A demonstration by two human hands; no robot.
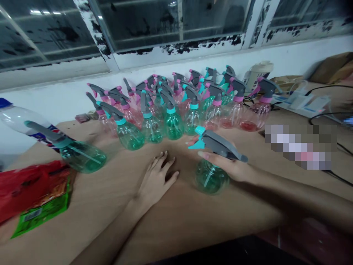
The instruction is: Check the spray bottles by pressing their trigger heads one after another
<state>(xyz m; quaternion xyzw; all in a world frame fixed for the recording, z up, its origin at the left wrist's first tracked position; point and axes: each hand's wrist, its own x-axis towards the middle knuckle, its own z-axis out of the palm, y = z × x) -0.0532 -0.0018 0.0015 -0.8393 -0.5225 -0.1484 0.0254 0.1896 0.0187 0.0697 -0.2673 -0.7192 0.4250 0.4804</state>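
My right hand [228, 163] is closed round the neck of a green spray bottle [211, 178], just below its grey and turquoise trigger head. This bottle is upright near the front right of the table; I cannot tell whether its base touches the wood. My left hand [158, 176] lies on the tabletop with its fingers spread and nothing in it. Beyond both hands stands a crowd of green and pink spray bottles, the closest to my left hand being a green one [153, 130]. Another green spray bottle [84, 156] is by itself at the left.
A large plastic drink bottle [26, 119] is at the far left, behind a red bag [27, 182] and a green packet [44, 211]. White power strips [303, 101] with black cables occupy the right side. Behind the bottles runs a white wall [63, 101] under windows.
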